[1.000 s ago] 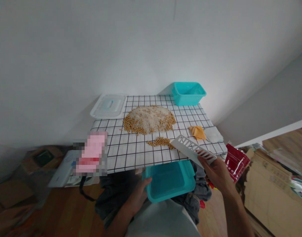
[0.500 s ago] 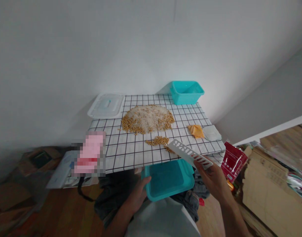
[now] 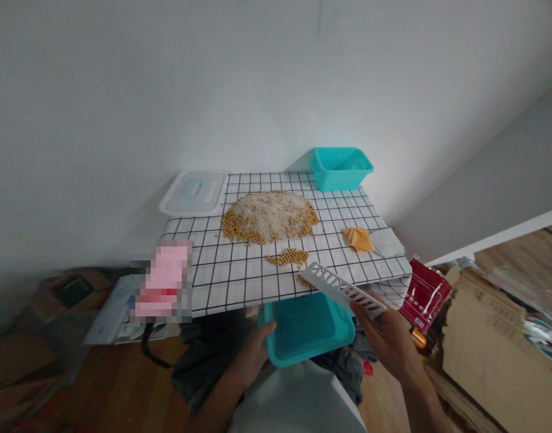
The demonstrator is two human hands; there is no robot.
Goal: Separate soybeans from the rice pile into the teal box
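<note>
My left hand [image 3: 253, 352] grips the near left corner of a teal plastic tub [image 3: 305, 328], held just below the front edge of the small table [image 3: 240, 282] with a black-grid white cloth. My right hand [image 3: 386, 337] holds a white slotted scraper [image 3: 341, 290] by its near end; its far end rests at the table's front edge, above the tub, with a few soybeans beside it. A small heap of soybeans [image 3: 288, 257] lies just beyond the scraper. Farther back is a wide pile of rice mixed with soybeans [image 3: 270, 216].
A second teal tub [image 3: 342, 168] stands at the table's back right, a clear lid [image 3: 192, 192] at the back left, and an orange cloth [image 3: 358, 239] and a clear wrapper [image 3: 386, 242] on the right. A red bag [image 3: 424, 291] and cardboard [image 3: 492, 337] sit right of the table.
My right hand has drawn the scraper left and toward the table's front edge, dragging a few beans with it. The tub and my left hand have barely moved.
</note>
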